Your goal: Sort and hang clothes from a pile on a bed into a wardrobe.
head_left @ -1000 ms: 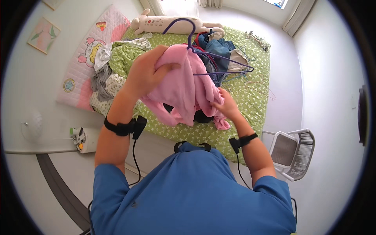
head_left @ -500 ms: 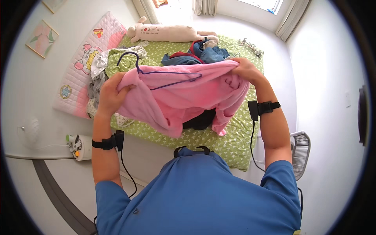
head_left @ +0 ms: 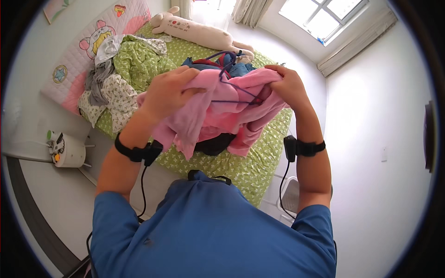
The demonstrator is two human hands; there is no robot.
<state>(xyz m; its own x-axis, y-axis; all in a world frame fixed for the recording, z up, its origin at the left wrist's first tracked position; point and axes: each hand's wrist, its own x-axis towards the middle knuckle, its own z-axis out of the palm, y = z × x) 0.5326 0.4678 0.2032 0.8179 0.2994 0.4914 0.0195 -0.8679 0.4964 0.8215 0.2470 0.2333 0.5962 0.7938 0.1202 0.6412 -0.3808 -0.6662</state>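
A soft pink fleece garment (head_left: 215, 123) is held up in front of me above the bed, bunched between my two hands. My left hand (head_left: 174, 90) is closed on its upper left edge. Gripping the upper right edge, my right hand (head_left: 288, 85) has its fingers curled into the cloth. A dark blue clothes hanger (head_left: 222, 76) lies against the garment's upper part, between my hands, with its hook toward the far side. Part of its right end is hidden by pink folds. Below the garment, a black cloth (head_left: 215, 144) shows on the bed.
The bed has a green patterned sheet (head_left: 250, 171). Blue and red clothes (head_left: 241, 68) lie beyond the garment, near a long plush pillow (head_left: 194, 33). Crumpled bedding (head_left: 139, 62) is heaped at left beside a pink quilted panel (head_left: 69, 60). A white bedside stand (head_left: 72, 153) and a chair (head_left: 289, 194) flank the bed.
My hands have come closer together, mainly by the left moving rightward, and the garment is more bunched. The hanger has shifted right within it. The whole view has turned somewhat.
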